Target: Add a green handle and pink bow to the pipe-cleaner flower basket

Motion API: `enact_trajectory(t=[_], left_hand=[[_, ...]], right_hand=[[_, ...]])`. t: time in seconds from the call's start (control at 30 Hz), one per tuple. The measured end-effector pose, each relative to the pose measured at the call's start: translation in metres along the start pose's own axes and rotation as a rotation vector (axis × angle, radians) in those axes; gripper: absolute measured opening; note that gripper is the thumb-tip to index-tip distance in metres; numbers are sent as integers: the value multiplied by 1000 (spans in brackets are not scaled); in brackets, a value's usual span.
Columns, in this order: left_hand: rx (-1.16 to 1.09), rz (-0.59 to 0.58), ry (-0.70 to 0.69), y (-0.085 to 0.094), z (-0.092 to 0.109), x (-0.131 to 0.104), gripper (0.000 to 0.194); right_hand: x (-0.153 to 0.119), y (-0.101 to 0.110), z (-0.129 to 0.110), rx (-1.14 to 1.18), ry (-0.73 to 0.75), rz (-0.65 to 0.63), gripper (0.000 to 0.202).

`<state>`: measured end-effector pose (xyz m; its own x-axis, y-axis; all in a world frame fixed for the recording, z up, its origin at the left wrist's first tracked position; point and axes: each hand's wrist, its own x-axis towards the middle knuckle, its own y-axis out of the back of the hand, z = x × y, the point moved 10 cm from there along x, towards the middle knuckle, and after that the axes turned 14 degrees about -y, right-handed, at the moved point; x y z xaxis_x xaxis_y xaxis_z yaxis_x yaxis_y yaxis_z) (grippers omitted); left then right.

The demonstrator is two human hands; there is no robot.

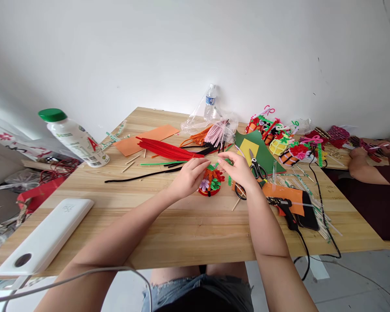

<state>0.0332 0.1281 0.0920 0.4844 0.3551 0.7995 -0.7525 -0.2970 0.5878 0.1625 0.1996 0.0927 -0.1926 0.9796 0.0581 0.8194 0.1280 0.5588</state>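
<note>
On the table in front of me stands a small pipe-cleaner flower ornament (210, 184) with a red rim, purple and green flowers, a red bloom and an orange middle. My left hand (192, 177) is at its upper left, fingers pinched together. From the right, my right hand (236, 168) reaches over it with thumb and fingers closed. A green pipe cleaner (213, 166) at the ornament's top shows between my fingertips, and both hands appear to grip it. The fingers partly hide the ornament's upper part.
Behind my hands lie red pipe cleaners (165, 149) and pink ones (217, 135). Scissors (256, 167), a glue gun (284, 207) and finished ornaments (279, 141) are to the right. A white bottle (76, 136) and power bank (47, 236) are left. A co-worker's arm (365, 169) shows far right.
</note>
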Motion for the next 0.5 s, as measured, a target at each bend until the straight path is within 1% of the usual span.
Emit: enact_trajectory(t=[0.23,0.5], left_hand=[[-9,-2,27,-1,-3,-2,37],[-16,-10,25,-1,-3,-2,37]], right_hand=[[0,3,0,55,-19,-24,32],[0,5,-1,25,-11,-13,34]])
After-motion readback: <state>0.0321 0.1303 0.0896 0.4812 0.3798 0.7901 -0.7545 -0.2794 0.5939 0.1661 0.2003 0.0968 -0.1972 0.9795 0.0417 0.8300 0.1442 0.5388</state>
